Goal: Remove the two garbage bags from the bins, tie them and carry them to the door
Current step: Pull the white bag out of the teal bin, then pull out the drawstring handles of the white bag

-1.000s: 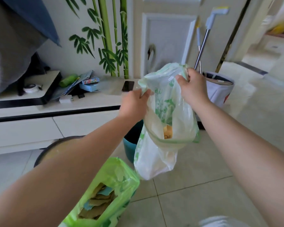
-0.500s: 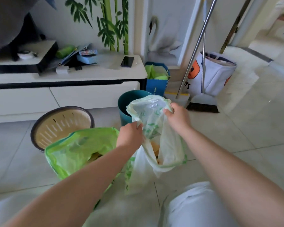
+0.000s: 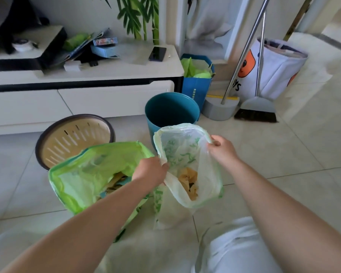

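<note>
Hands hold the mouth of the white garbage bag [image 3: 187,164] wide open: the left hand [image 3: 152,171] pinches the near-left rim between thumb and curled fingers, and the right hand [image 3: 222,149] pinches the far-right rim, so each grip is pressed together on thin plastic. This bag, white with a pale green leaf print and a green drawstring edge, hangs from those two pinches just above the floor [image 3: 283,154], and brown paper scraps [image 3: 189,182] lie in its bottom. Just beside it on the left, under the left forearm, the green garbage bag [image 3: 87,178] sits on the floor with its mouth gaping, untied, with brown and blue scraps showing inside. Behind the white bag stands the teal bin [image 3: 171,111], without a liner, and behind the green bag stands the beige slotted bin [image 3: 73,138] with a dark rim, likewise bare inside. Further back runs a low white cabinet, its tabletop [image 3: 116,69] carrying a dark phone [image 3: 157,53], small boxes and papers. To the right of the cabinet a blue paper bag [image 3: 197,83] holds green material, then a dustpan [image 3: 220,108] and a broom [image 3: 257,111] lean near a white fabric bag [image 3: 274,71] with orange print. White trousers [image 3: 234,251] fill the lower edge of the view
</note>
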